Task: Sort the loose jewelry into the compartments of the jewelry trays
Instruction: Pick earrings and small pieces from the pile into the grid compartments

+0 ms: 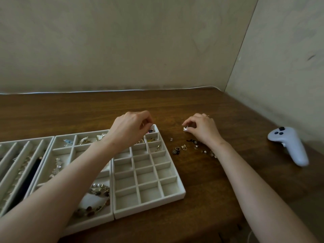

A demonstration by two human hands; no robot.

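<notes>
Fingers (189, 122) of right hand (203, 131) pinch an earring (185, 129) beside the tray (175, 195); left hand's (129, 128) grip unclear. Far tray compartments hold small jewelry (151, 139).

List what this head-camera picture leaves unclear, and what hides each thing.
- Head view: whether the left hand holds anything; its curled fingers cover it over the grid tray's far corner.
- Head view: what the small piece pinched by the right hand is; too small.
- Head view: the long-slot tray; cut off by the left edge.
- Head view: part of the middle tray; the left forearm covers it.
</notes>
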